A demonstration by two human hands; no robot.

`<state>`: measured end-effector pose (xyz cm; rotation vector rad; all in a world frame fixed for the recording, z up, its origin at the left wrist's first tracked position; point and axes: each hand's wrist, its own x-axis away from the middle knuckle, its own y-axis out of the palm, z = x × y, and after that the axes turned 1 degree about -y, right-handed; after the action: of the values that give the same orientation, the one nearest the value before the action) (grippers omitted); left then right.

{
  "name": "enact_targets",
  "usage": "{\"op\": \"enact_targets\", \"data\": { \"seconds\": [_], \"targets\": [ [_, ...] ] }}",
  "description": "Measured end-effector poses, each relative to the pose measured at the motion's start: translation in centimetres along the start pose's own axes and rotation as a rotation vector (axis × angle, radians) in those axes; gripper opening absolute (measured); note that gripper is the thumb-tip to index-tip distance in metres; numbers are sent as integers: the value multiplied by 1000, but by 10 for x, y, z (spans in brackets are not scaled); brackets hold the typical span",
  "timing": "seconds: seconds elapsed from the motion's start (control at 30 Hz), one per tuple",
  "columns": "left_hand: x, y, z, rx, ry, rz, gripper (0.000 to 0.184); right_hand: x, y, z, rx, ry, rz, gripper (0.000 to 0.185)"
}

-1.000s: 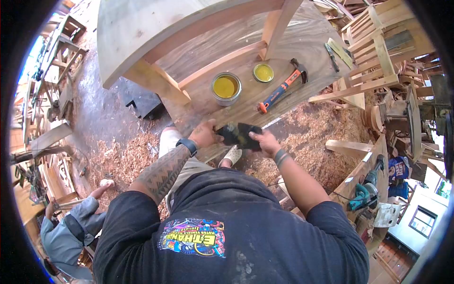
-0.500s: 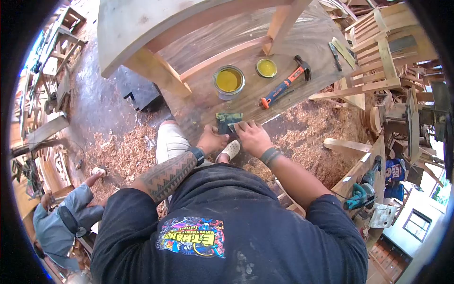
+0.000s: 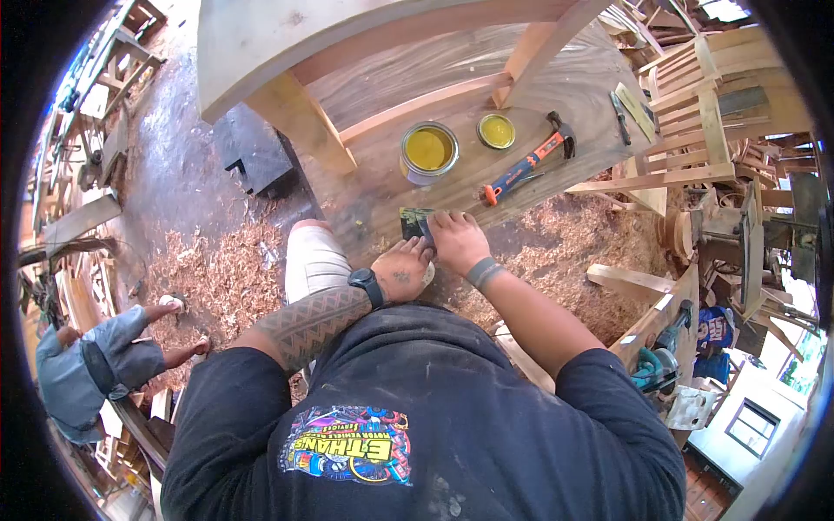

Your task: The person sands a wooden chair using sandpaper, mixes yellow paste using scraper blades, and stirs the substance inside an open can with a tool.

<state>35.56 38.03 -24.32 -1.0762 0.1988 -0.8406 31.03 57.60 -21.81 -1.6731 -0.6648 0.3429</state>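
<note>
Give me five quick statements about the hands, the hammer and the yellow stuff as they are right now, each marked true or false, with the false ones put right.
1. The right hand holds a dark flat piece. True.
2. The left hand grips the hammer. False: the hammer lies on the wooden surface, and the left hand is close beside the right one.
3. The can is covered. False: the can stands open, yellow showing inside.
4. A shallow round lid or tin with yellow in it lies to the right of the can in the picture. True.
5. The floor is swept bare. False: wood shavings are scattered over it.
</note>
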Motion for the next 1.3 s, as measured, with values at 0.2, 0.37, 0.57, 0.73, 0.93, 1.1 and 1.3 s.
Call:
{"op": "enact_targets", "data": {
  "seconds": [0.2,0.37,0.57,0.73,0.93,1.1,1.3],
  "targets": [
    [2,21,1,-88,-13,58,73,-6,0,5,3,-56,40,36],
    [-2,25,4,-94,-57,92,72,-4,-10,11,-63,-75,27,28],
    [-2,26,5,-66,-69,94,69,-22,2,13,-22,-102,73,26],
    [0,20,3,-33,-43,93,70,-4,-3,21,-22,-150,3,26],
    [-5,29,6,-63,-66,90,66,-25,-14,13,-29,-94,-147,27],
    [-1,23,8,-17,-56,100,64,-25,-2,10,-89,-171,-55,23],
    [3,3,8,-40,-24,-2,69,-30,-7,4,-66,-206,-134,23]
  ]
}}
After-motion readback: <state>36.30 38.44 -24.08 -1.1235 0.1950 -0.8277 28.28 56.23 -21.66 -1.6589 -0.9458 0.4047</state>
